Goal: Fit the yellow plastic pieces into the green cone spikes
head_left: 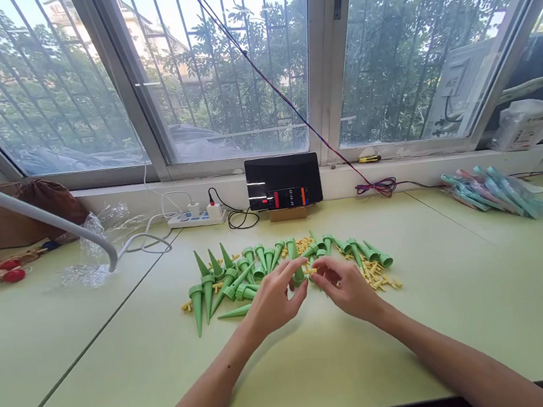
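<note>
My left hand (277, 297) is closed around a green plastic watering spike (296, 277), its wide end low and close to the other hand. Between the thumb and fingers of my right hand (348, 287) is a small yellow T-shaped valve (310, 271), right beside the spike; whether the two touch I cannot tell. Around my left hand lie several more green spikes (207, 290), some with collars on. Past my right hand is a scatter of loose yellow valves (377, 277), with further green spikes (366, 252) among them.
A tablet (282, 180) with a phone (288, 198) before it stands at the back. Left of it sit a power strip (197, 218) and cables. A white curved tube (40, 209) crosses the left side. Bagged teal and pink items (492, 192) lie at right.
</note>
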`<state>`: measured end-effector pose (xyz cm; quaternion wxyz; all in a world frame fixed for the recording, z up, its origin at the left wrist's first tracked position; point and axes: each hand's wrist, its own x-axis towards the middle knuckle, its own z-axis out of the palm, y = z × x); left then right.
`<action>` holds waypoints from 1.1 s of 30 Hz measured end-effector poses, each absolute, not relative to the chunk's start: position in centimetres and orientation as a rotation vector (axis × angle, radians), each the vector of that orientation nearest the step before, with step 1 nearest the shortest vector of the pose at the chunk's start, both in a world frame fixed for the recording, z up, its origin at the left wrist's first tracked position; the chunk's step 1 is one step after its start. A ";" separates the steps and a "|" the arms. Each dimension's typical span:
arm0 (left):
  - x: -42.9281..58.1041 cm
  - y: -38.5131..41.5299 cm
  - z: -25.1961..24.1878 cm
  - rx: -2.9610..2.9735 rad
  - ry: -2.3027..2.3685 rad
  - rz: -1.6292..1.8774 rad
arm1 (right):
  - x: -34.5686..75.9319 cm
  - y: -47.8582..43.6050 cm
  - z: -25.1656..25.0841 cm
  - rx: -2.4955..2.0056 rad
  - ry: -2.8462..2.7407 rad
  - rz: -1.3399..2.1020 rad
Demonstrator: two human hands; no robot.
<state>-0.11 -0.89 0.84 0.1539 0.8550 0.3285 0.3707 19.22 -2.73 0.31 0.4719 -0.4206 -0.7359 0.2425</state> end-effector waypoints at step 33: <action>-0.1 -1.0 0.9 2.491 0.948 0.978 | 18.9 -2.8 -0.3 -1.038 -1.843 0.614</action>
